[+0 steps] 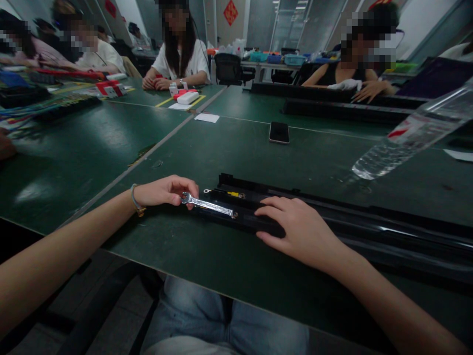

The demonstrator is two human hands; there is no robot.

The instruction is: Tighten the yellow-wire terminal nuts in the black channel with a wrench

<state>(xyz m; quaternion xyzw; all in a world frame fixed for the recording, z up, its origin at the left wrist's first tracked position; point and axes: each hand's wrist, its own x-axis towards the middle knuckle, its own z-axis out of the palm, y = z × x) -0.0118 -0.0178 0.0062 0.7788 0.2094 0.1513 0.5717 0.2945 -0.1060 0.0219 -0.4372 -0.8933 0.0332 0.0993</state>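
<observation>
The work looks partway through, as far as can be judged: the wrench [210, 205] lies along the near part of the black rail [373, 224], its far-right end at a small fastener [235, 215], so a fastener seems to be being turned there, though whether it is loose or tight cannot be told. Just beyond it, a ring terminal [207, 191] pokes out past the rail's left end with nothing seen through its eye, so that connection appears not yet made. The left hand [170, 191] has its fingers pinched around the wrench's open-jawed left end; the right hand [301, 234] lies over the near part of the rail, fingers spread, and I cannot tell whether they grip or merely rest. The wrench is bright, polished metal, slim and flat in the shank, with a forked left head. The rail is long, dark and straight-edged, with parallel ridges, one catching a glossy streak toward the right. A bright yellow sleeve [233, 194] stands out against it. Beneath, the bench [207, 251] is smooth, dull green with a soft sheen; farther off lie a flat, glassy phone [279, 132] and, to the right, a clear, ribbed plastic bottle [410, 133].
</observation>
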